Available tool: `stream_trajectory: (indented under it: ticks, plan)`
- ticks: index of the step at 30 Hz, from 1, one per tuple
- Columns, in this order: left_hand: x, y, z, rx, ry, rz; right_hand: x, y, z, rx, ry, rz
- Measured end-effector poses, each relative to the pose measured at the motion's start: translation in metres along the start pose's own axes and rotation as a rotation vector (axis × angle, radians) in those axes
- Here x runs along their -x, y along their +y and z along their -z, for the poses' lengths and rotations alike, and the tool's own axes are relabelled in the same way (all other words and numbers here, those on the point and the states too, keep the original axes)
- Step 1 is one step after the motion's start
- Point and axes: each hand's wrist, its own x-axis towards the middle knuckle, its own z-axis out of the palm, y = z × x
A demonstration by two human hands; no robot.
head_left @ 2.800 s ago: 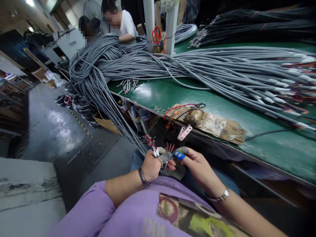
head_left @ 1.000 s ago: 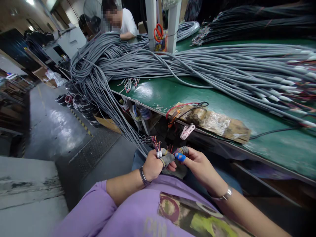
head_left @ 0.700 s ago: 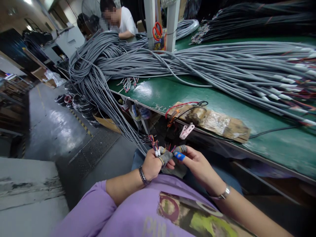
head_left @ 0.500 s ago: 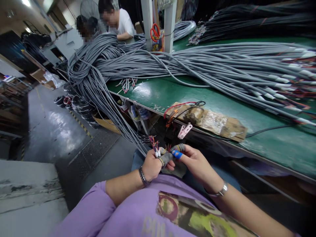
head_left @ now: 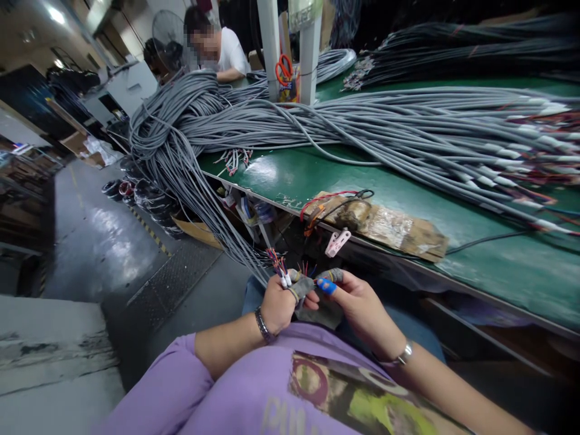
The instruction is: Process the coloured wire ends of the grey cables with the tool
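My left hand [head_left: 281, 302], with grey finger cots on thumb and forefinger, is closed around the ends of several grey cables. White-wrapped cable ends [head_left: 285, 280] and their loose coloured wires [head_left: 277, 261] stick up above that fist. My right hand [head_left: 357, 297] wears a blue cot on the thumb and a grey one on the forefinger. Those two fingertips pinch thin coloured wires [head_left: 307, 269] just right of my left fingertips. Exactly how many wires lie in the pinch is hidden. The held cables [head_left: 226, 226] run up left to the bench.
A thick bundle of grey cables [head_left: 272, 124] lies along the green bench [head_left: 290, 175]. Taped cardboard [head_left: 408, 232] and a pink clip [head_left: 338, 243] sit at its front edge. Red-handled scissors [head_left: 284, 67] hang by a post. A person [head_left: 231, 51] works at the far side.
My right fingertips have shifted slightly, and the thin wires between my hands are spread more visibly. The whole view has tilted a little; the grip of my left hand stays the same.
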Motion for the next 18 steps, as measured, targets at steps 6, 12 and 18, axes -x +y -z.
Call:
stream_trajectory:
  ticks: [6, 12, 18]
  plan:
    - [0.001, -0.001, 0.001, 0.018, 0.007, -0.016, -0.001, 0.003, 0.001, 0.004, -0.001, 0.021]
    - [-0.002, -0.001, 0.000, 0.037, 0.024, -0.028, -0.004, 0.014, 0.013, 0.028, -0.049, 0.017]
    - [-0.008, 0.016, 0.007, 0.027, -0.126, -0.006, -0.016, 0.015, 0.032, -0.082, -0.015, 0.021]
